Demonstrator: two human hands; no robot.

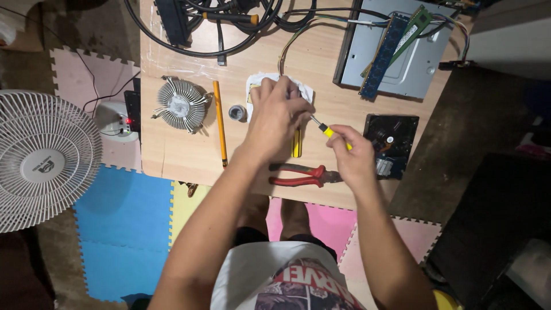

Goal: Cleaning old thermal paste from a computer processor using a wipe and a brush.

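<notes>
Left hand (pixel 275 117): I press down on the white part (pixel 304 90), holding it steady.
Right hand (pixel 351 154): I pinch the screwdriver (pixel 327 131), tip at 10 o'clock; advise keeping it square.

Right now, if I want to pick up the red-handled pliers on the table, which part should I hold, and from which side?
Probably the two red handles of the pliers, from the left: they lie flat pointing left and uncovered, while the right hand hovers over the jaw end.

head cam | above, facing down – near wooden table (pixel 183 155) | edges dim
</notes>
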